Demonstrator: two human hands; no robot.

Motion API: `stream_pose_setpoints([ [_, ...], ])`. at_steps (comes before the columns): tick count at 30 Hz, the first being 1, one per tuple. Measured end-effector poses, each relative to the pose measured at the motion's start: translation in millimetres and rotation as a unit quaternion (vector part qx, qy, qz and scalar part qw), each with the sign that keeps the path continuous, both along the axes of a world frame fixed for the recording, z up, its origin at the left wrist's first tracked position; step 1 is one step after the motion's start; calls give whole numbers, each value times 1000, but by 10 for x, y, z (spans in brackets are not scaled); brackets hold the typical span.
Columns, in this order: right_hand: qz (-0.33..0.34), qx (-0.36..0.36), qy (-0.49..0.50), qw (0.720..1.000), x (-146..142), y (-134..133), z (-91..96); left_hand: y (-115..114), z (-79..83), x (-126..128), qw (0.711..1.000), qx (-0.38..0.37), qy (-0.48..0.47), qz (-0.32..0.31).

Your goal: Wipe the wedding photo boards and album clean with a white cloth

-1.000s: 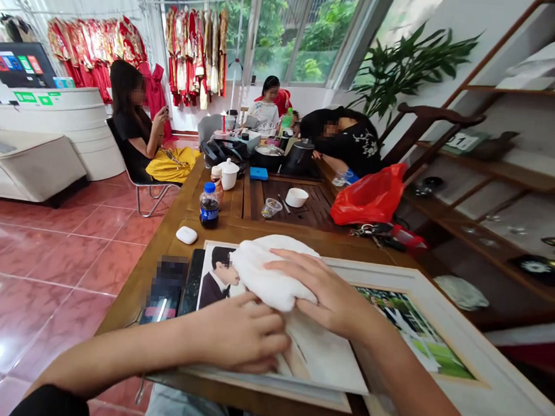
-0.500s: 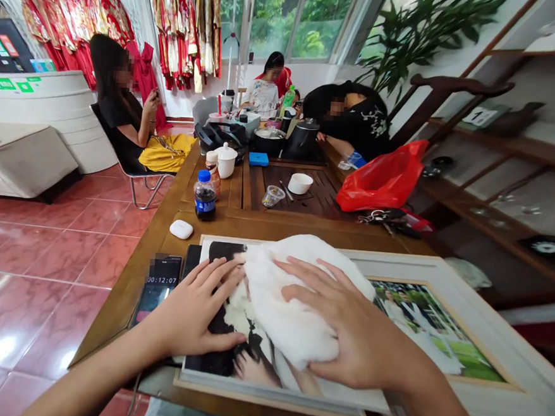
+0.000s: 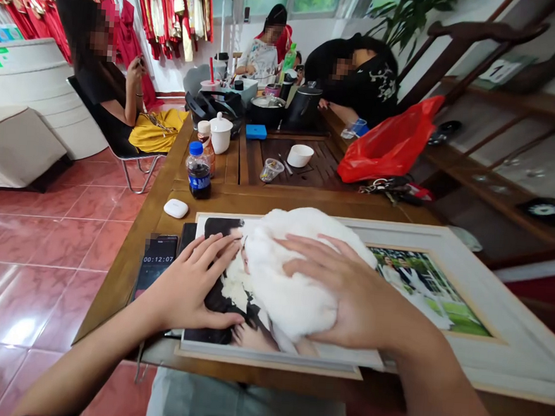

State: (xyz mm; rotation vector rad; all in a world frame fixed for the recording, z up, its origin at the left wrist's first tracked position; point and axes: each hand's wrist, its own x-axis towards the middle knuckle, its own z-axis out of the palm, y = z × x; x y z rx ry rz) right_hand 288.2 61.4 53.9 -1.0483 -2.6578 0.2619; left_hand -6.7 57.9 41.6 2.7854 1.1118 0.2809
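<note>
My left hand [image 3: 202, 280] lies flat with its fingers spread on a large photo print [image 3: 221, 302], near its left side. My right hand [image 3: 336, 285] holds a fluffy white cloth [image 3: 273, 271], bunched up and pressed on the same print, with the thumb at its near edge. The cloth hides much of the picture. To the right, partly beneath the print, is a pale frame [image 3: 512, 316] around a smaller wedding photo [image 3: 419, 287].
A phone [image 3: 157, 263] and a white earbud case [image 3: 175, 208] lie left of the print. Farther back are a dark drink bottle [image 3: 198, 171], a lidded white cup [image 3: 220, 133], a white bowl [image 3: 301, 156], keys [image 3: 388, 187] and a red plastic bag [image 3: 386, 146]. Several people sit around.
My view has tilted down, so the table and everything on it sit higher in the picture. Both hands stay in nearly the same places on the print and cloth.
</note>
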Motion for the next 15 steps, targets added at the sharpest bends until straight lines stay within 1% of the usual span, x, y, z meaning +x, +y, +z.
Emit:
stream_pose_setpoints([
  [3,-77,35,1,996,110,54,-58,3,2,0,1000,3,7,0],
  [4,-90,41,1,995,134,67,-70,2,2,1,1000,5,10,0],
  [6,-95,45,2,994,155,78,-78,0,0,3,1000,11,17,1],
  [8,-68,43,4,997,137,64,-68,-3,-4,3,1000,15,22,3],
  [12,36,10,12,999,3,-24,-10,-3,-13,-2,1000,11,23,14],
  [15,109,-22,19,994,-112,-89,33,1,-14,-5,1000,5,19,12],
])
